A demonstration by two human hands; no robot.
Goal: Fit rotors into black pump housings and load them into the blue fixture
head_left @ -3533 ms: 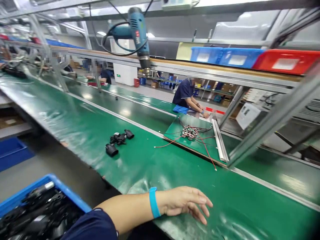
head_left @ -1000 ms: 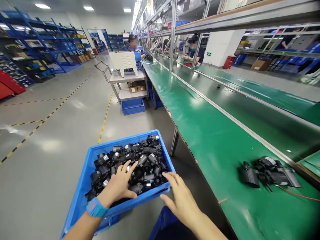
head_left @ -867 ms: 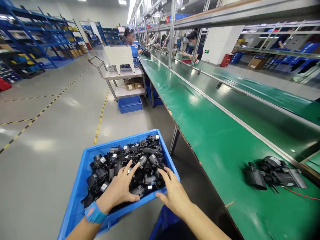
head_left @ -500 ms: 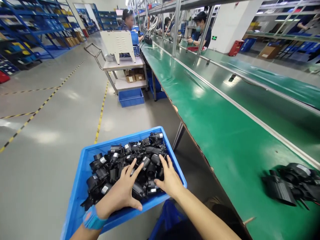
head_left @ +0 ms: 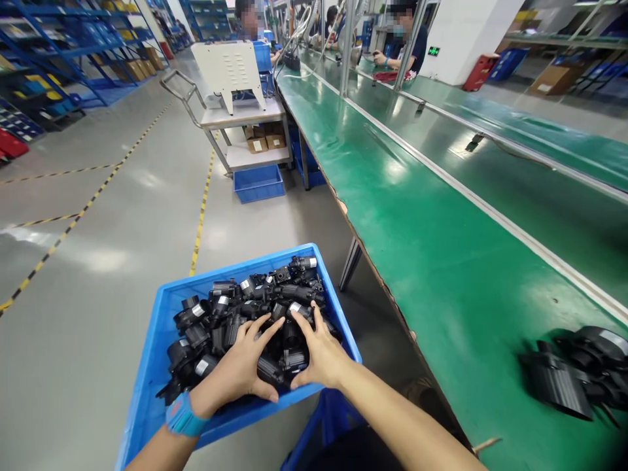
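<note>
A long green-topped surface (head_left: 417, 235) carries a blurred cluster of black parts (head_left: 559, 386). Beside it, a blue rectangular plastic crate (head_left: 235, 269) holds a jumbled heap of black ribbed cylindrical parts (head_left: 196, 337). Over that heap, the left hand (head_left: 240, 369) and right hand (head_left: 321, 353) each have a spread grip; contact is unclear. Closing around one solid body, clear of tangled neighbours, would probably hold steadiest.

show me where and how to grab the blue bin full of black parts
Probably by the rim of its left and right walls, left hand and right hand coming from outside: both edges are bare, and the heaped black parts lie between them.
</note>
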